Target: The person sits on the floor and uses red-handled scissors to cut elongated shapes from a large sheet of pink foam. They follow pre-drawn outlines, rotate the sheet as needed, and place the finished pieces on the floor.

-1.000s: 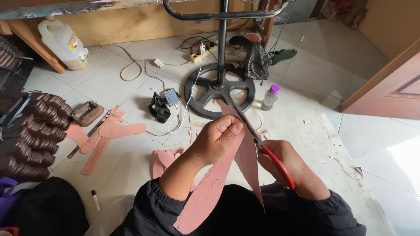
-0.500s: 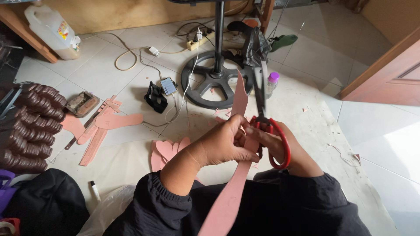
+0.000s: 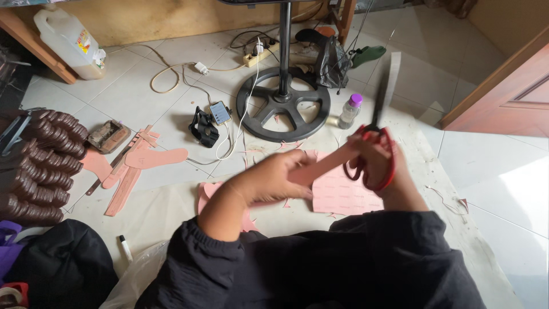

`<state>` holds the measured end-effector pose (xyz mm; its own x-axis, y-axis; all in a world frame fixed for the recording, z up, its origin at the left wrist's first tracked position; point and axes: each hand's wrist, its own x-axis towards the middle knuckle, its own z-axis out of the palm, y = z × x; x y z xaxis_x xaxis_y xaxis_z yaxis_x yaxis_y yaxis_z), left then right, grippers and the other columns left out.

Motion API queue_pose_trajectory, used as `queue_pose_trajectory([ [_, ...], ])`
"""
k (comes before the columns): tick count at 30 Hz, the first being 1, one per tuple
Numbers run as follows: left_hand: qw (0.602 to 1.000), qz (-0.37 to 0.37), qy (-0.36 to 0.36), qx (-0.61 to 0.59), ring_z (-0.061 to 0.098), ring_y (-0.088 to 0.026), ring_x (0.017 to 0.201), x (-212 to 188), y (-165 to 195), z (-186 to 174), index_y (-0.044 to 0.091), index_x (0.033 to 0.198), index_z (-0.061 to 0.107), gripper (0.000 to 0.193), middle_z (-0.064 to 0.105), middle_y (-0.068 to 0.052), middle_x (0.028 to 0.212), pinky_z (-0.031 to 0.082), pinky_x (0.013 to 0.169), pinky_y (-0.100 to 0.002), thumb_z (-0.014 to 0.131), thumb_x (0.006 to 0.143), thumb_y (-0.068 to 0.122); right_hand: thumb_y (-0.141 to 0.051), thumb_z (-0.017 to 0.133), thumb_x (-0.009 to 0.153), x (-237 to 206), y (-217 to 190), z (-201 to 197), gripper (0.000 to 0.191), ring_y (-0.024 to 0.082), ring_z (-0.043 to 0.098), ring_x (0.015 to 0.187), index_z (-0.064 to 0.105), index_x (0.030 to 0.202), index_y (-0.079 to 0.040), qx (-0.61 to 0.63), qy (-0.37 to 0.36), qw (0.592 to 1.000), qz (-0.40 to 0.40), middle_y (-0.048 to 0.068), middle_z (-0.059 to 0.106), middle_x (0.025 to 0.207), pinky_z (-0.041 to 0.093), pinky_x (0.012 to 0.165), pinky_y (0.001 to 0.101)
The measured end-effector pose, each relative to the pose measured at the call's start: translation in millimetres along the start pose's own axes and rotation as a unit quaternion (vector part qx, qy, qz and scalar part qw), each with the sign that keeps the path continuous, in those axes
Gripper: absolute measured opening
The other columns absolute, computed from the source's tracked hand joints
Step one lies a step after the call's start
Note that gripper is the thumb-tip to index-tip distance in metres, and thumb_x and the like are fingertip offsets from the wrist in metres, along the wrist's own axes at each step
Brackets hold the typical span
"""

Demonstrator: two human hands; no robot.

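Pink sheet strip point(image 3: 329, 163) lies across my lap, its long axis running from my left hand point(image 3: 274, 177) up and right to my right hand point(image 3: 374, 163). My left hand grips its lower end; my right is clenched in the red-handled scissors point(image 3: 377, 131), blades pointing up and away. Half a second ago the strip stood nearly upright; now it lies flatter, over 1 pink sheet point(image 3: 343, 191) on the floor.

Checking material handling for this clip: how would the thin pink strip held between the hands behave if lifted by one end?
The thin pink strip probably flexes rather than staying rigid, being sheet-thin. It looks light: the left hand holds it alone. The right hand grips red-handled scissors.
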<state>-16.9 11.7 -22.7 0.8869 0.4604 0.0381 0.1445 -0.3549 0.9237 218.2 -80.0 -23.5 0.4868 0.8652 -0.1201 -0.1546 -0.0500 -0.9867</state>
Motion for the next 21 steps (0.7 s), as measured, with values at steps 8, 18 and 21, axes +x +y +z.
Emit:
queue_pose_trajectory([
  [8, 0.8, 0.048, 0.516, 0.303, 0.053, -0.035, 0.121, 6.7, -58.9, -45.6, -0.012, 0.134, 0.052, 0.091, 0.056, -0.029, 0.131, 0.047, 0.102, -0.046, 0.095, 0.074, 0.042, -0.01, 0.067, 0.094, 14.8, 22.0, -17.8, 0.012, 0.018, 0.065, 0.072, 0.062, 0.098, 0.0, 0.166, -0.049, 0.982, -0.074, 0.01, 0.067, 0.085, 0.056, 0.07, 0.0325],
  [18, 0.935, 0.088, 0.247, -0.237, 0.07, -0.014, 0.091, 42.4, -16.9, 36.2, -0.002, 0.123, 0.066, 0.035, 0.075, -0.009, 0.108, 0.059, 0.081, -0.028, 0.066, 0.102, 0.026, -0.01, 0.06, 0.095, -2.8, 27.4, 27.0, 0.016, 0.02, 0.066, 0.091, 0.068, 0.1, 0.003, 0.219, -0.146, 0.96, -0.097, 0.013, 0.07, 0.095, 0.052, 0.086, 0.0355],
  [21, 0.931, 0.108, 0.255, -0.239, 0.071, -0.014, 0.083, 35.9, 2.9, 33.4, -0.004, 0.112, 0.071, 0.028, 0.076, -0.008, 0.098, 0.058, 0.074, -0.027, 0.065, 0.104, 0.023, -0.012, 0.06, 0.095, -9.5, 21.2, 37.4, 0.018, 0.018, 0.064, 0.091, 0.068, 0.103, 0.003, 0.231, -0.156, 0.954, -0.108, 0.008, 0.068, 0.096, 0.053, 0.088, 0.0347],
])
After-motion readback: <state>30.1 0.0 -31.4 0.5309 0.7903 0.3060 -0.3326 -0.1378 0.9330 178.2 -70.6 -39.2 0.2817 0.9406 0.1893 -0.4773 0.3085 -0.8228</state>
